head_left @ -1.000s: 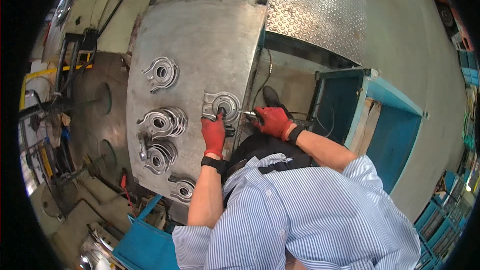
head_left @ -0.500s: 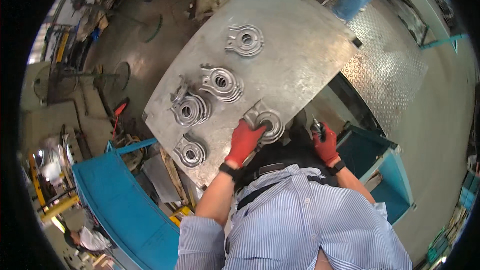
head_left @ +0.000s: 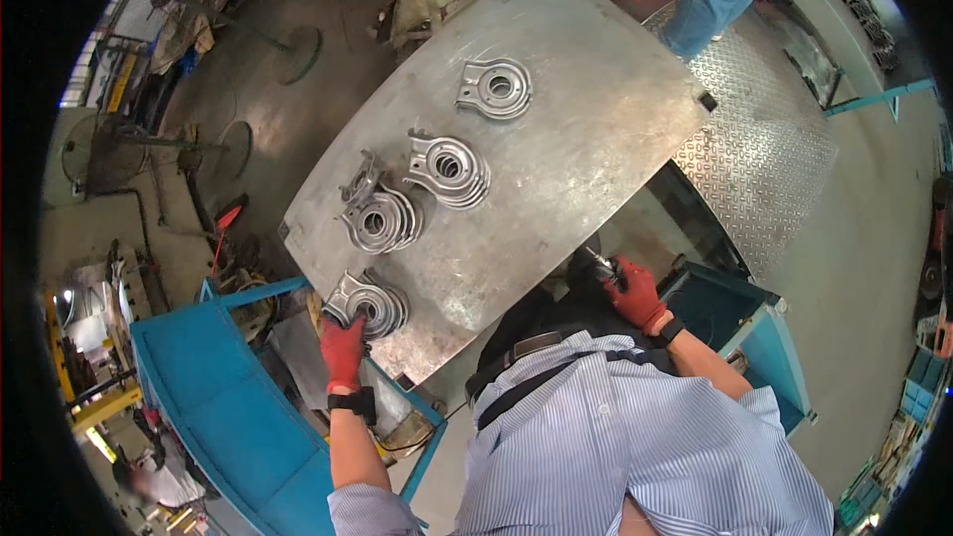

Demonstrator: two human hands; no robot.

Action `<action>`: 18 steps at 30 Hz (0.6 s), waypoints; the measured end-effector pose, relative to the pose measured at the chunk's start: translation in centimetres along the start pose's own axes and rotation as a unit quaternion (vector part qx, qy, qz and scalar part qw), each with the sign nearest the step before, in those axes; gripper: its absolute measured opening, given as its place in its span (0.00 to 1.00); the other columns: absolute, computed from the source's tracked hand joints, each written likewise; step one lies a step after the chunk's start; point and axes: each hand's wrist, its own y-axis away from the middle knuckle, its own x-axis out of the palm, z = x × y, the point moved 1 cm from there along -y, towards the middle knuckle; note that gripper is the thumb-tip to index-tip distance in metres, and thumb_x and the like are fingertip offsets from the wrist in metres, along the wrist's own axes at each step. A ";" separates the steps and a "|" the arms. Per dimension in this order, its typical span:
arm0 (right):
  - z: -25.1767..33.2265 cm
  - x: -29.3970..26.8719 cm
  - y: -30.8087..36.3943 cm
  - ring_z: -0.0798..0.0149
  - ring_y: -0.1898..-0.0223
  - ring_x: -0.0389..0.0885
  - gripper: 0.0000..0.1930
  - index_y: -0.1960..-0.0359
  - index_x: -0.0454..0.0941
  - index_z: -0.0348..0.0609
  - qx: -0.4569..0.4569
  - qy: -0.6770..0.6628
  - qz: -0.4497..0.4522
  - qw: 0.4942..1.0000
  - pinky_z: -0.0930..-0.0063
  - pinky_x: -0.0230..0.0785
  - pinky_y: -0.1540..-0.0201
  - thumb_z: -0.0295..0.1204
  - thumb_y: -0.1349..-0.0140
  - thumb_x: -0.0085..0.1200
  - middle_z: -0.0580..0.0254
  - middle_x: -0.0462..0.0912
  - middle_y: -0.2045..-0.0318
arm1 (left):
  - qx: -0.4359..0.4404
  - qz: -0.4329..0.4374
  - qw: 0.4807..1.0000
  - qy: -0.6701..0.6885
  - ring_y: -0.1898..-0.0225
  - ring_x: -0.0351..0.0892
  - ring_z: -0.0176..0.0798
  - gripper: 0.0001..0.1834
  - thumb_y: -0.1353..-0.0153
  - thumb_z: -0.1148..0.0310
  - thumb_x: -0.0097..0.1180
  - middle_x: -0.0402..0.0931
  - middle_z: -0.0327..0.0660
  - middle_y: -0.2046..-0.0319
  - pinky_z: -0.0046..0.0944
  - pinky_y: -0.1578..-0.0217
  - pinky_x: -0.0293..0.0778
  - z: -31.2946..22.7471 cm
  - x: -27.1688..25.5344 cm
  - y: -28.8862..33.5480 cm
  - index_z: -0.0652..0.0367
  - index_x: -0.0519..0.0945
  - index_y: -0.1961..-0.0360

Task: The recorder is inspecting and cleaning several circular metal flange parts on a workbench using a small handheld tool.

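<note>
While the right hand (head_left: 635, 296) grips a tool (head_left: 598, 262), the left hand (head_left: 342, 352) is half-curled onto the top part (head_left: 352, 293) of the table's (head_left: 566, 159) near-left stack (head_left: 400, 316); looks like placing, so next probably calls for easing off cleanly.

from head height, the fisheye looks down past shirt (head_left: 556, 437) onto table (head_left: 576, 139).

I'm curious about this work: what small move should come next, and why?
Perhaps the left hand should let go of the ringed metal part: it appears to rest on similar parts, and the table supports that stack.
</note>
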 end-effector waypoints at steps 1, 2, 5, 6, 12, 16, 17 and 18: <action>0.5 0.1 -0.2 0.45 0.65 0.79 0.25 0.49 0.71 0.41 -0.008 -0.002 0.005 1.000 0.57 0.70 0.63 0.40 0.46 0.57 0.45 0.80 0.68 | -0.001 -0.059 0.994 -0.088 0.55 0.75 0.56 0.31 0.51 0.53 0.62 0.76 0.57 0.61 0.46 0.55 0.69 3.5 1.3 -0.7 0.69 0.71 0.55; 0.4 0.1 -0.1 0.45 0.64 0.78 0.25 0.49 0.70 0.40 0.003 -0.001 0.015 1.000 0.56 0.70 0.63 0.40 0.45 0.56 0.44 0.79 0.67 | -0.012 -0.034 0.996 -0.076 0.56 0.76 0.57 0.32 0.51 0.53 0.61 0.77 0.58 0.61 0.47 0.56 0.69 3.1 1.6 -1.1 0.70 0.71 0.54; 0.8 -0.6 -0.3 0.44 0.60 0.77 0.25 0.49 0.68 0.39 0.036 -0.027 0.059 0.997 0.55 0.68 0.60 0.39 0.45 0.55 0.42 0.78 0.64 | -0.038 0.041 0.998 -0.035 0.58 0.76 0.57 0.31 0.48 0.53 0.60 0.77 0.60 0.62 0.48 0.57 0.70 -0.9 -0.3 -0.9 0.69 0.71 0.53; 1.7 -1.3 -0.7 0.44 0.60 0.77 0.24 0.49 0.68 0.39 0.016 -0.039 0.047 0.998 0.55 0.68 0.59 0.39 0.44 0.54 0.42 0.78 0.64 | -0.032 0.040 0.998 -0.038 0.59 0.77 0.56 0.30 0.48 0.54 0.60 0.77 0.59 0.63 0.47 0.58 0.70 -2.6 -1.1 -0.1 0.68 0.72 0.53; 6.2 -5.0 -3.1 0.43 0.59 0.76 0.21 0.50 0.68 0.39 0.011 -0.103 0.047 0.994 0.57 0.68 0.57 0.35 0.45 0.53 0.42 0.78 0.64 | 0.109 -0.009 0.993 0.052 0.71 0.80 0.43 0.19 0.45 0.62 0.58 0.80 0.46 0.70 0.39 0.68 0.73 -10.8 -1.4 3.3 0.64 0.76 0.56; 8.4 -6.4 -5.1 0.42 0.59 0.76 0.29 0.41 0.60 0.40 -0.039 -0.162 0.016 0.986 0.57 0.67 0.56 0.33 0.45 0.54 0.41 0.77 0.63 | 0.129 0.278 0.910 0.279 0.67 0.79 0.39 0.17 0.42 0.66 0.54 0.80 0.43 0.67 0.37 0.65 0.73 -21.4 3.5 6.3 0.64 0.76 0.54; 9.2 -6.6 -5.5 0.42 0.59 0.76 0.31 0.39 0.57 0.41 -0.031 -0.174 0.026 0.984 0.57 0.67 0.56 0.32 0.45 0.54 0.41 0.77 0.63 | 0.211 0.296 0.886 0.287 0.65 0.78 0.35 0.15 0.41 0.68 0.52 0.79 0.42 0.66 0.35 0.64 0.72 -23.8 5.0 6.8 0.64 0.76 0.54; 9.5 -6.8 -5.8 0.42 0.59 0.76 0.34 0.37 0.54 0.42 -0.019 -0.187 0.034 0.982 0.57 0.67 0.56 0.32 0.45 0.54 0.40 0.77 0.63 | 0.293 0.318 0.854 0.290 0.64 0.77 0.32 0.14 0.39 0.69 0.51 0.79 0.42 0.66 0.33 0.63 0.71 -26.7 6.3 7.3 0.64 0.76 0.54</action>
